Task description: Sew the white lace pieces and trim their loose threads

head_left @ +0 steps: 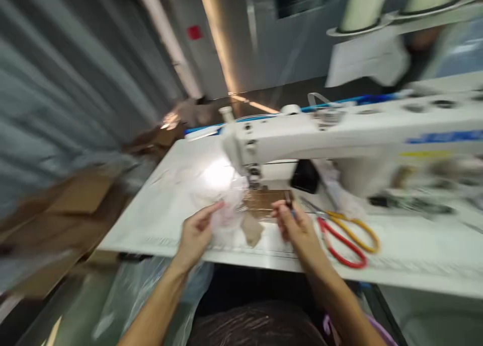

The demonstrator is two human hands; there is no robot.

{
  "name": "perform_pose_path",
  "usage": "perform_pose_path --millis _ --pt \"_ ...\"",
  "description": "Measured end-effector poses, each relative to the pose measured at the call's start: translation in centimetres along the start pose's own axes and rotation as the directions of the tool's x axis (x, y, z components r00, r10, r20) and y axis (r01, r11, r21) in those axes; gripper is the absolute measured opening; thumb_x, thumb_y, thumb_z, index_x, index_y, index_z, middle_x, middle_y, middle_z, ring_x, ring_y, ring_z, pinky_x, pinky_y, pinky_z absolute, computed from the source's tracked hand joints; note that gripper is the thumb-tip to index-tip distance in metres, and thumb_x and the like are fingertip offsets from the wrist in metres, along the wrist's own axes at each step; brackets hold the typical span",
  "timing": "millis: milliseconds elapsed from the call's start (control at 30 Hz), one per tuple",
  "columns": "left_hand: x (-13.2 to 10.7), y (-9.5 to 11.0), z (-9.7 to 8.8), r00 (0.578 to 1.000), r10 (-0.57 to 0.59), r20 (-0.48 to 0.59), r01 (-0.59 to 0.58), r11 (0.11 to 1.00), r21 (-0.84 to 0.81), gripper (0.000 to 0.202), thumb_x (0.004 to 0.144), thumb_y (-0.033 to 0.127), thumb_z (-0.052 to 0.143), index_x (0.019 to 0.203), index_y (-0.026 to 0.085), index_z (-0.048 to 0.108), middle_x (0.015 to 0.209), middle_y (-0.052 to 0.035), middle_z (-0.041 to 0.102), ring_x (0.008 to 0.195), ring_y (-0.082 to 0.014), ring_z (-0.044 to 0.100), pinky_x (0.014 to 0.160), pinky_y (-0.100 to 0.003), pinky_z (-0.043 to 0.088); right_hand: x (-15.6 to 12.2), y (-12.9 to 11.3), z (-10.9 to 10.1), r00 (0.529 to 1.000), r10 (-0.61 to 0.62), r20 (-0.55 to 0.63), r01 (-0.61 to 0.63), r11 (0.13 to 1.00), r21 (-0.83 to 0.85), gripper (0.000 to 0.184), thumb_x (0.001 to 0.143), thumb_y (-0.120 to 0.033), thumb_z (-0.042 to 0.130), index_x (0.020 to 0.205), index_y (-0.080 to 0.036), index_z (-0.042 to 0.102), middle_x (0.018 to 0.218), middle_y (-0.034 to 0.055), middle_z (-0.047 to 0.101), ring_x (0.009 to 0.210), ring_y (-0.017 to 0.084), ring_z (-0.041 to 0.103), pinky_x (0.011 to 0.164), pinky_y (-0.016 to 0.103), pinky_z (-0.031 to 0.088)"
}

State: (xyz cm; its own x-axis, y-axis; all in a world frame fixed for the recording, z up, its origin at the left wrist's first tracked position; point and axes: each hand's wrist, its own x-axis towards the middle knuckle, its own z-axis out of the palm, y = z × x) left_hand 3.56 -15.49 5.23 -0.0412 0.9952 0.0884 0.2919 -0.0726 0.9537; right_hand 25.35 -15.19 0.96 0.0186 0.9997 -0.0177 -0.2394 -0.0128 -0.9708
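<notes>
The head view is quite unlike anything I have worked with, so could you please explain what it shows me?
Gladly. There is no robot here: this single, blurred picture comes from a camera on a person's head, looking forward and down at two bare hands. The long white thing across the scene is a sewing machine, standing on a white table.

The left hand is at some pale, thin material; blur hides how firmly it grips. The right hand holds a small dark tool, too blurred to identify. Between the hands lies a brown scrap. Scissors with one red and one yellow handle lie right of the right hand. Off the table's left side is some cardboard.
</notes>
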Motion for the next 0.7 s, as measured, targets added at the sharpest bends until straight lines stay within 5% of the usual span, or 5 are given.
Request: perform_pose_path --millis 167,300,400,567,700 --pt "-1.6 -2.0 -1.3 0.971 -0.233 0.06 0.227 0.802 -0.552 0.043 0.077 0.03 0.065 0.116 0.013 0.064 0.125 -0.0177 0.068 0.102 -0.0317 0.071 0.077 -0.044 0.061 0.7 1.9 2.8 0.999 -0.004 0.049 0.014 0.98 -0.2 0.041 0.084 -0.054 0.064 0.103 -0.018 0.064 0.075 0.0017 0.059 0.055 0.012 0.044 0.048 0.024 0.034" --pt "-1.7 -1.8 -1.6 0.963 -0.256 0.083 0.243 0.693 -0.679 0.046 0.088 0.047 0.055 0.114 0.011 0.063 0.128 -0.0209 0.065 0.102 -0.0324 0.071 0.071 -0.041 0.062 -0.3 1.9 5.1 0.992 0.007 0.125 0.029 0.959 -0.283 0.037 0.086 -0.05 0.062 0.103 -0.017 0.065 0.057 -0.0061 0.042 0.047 0.01 0.037 0.043 0.023 0.031" --pt "-1.9 -1.6 -2.2 0.966 -0.258 0.032 0.213 0.714 -0.667 0.041 0.084 0.037 0.069 0.116 0.013 0.061 0.128 -0.0181 0.065 0.094 -0.0245 0.073 0.073 -0.033 0.062 -0.9 1.6 6.5 0.975 -0.129 0.179 0.186 0.917 -0.353 0.03 0.089 -0.043 0.061 0.103 -0.018 0.066 0.061 -0.0044 0.047 0.048 0.01 0.04 0.044 0.024 0.035" --pt "-1.8 -1.5 -3.6 0.984 -0.163 0.077 0.165 0.643 -0.748 0.048 0.086 0.021 0.067 0.131 0.022 0.053 0.126 -0.0111 0.068 0.09 -0.0191 0.074 0.076 -0.029 0.062 -1.7 1.3 8.5 0.734 -0.505 0.453 0.673 0.633 -0.384 0.035 0.085 -0.025 0.07 0.119 -0.024 0.063 0.099 0.0066 0.064 0.059 0.012 0.053 0.054 0.028 0.046" --pt "-1.1 -1.5 -5.9 0.984 -0.044 0.174 0.167 0.583 -0.795 0.05 0.093 0.021 0.057 0.141 0.027 0.048 0.127 -0.0097 0.068 0.095 -0.0209 0.074 0.081 -0.032 0.062 -2.1 0.6 9.9 0.611 -0.635 0.472 0.783 0.398 -0.477 0.038 0.086 -0.006 0.061 0.118 -0.026 0.065 0.091 0.0057 0.067 0.074 0.018 0.063 0.06 0.029 0.047"
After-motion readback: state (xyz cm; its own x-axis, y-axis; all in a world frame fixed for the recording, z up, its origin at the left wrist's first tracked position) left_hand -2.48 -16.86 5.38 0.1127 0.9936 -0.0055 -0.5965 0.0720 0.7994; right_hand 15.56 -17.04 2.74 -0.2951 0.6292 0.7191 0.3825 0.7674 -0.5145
